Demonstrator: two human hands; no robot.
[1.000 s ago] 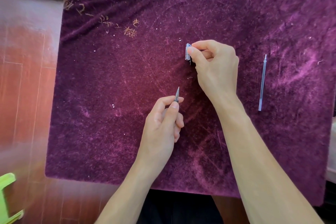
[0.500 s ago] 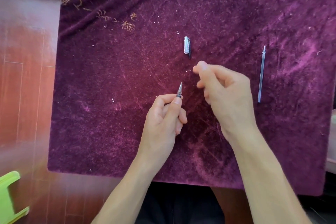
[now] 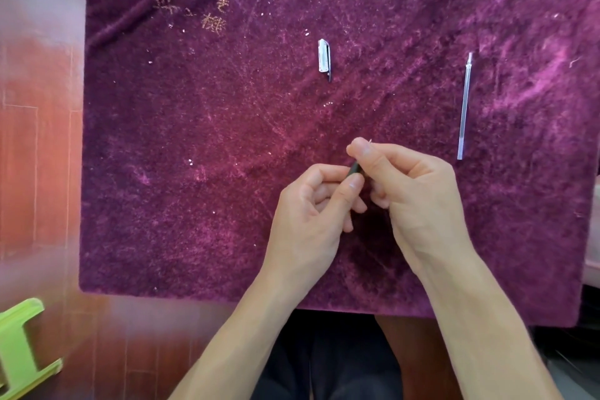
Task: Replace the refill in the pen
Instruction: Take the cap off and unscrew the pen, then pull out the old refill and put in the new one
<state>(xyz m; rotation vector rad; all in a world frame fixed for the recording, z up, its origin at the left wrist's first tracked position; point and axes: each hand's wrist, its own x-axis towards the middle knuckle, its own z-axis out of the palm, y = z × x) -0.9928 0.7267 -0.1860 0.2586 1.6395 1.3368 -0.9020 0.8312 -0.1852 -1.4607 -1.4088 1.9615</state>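
Centrally, both hands pinching pen, cloth embroidery unreadable

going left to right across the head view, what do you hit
green plastic object → pen cap → left hand → pen → right hand → spare refill, all but the first over the purple cloth.

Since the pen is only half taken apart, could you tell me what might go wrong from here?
1. The right hand pinches the pen at its tip end while the left hand grips the barrel; a small front piece could slip off and vanish into the fuzzy purple cloth.
2. The cap lies loose, so it could get knocked away.
3. The thin spare refill lies near the cloth's right edge, where a forearm might sweep it off.
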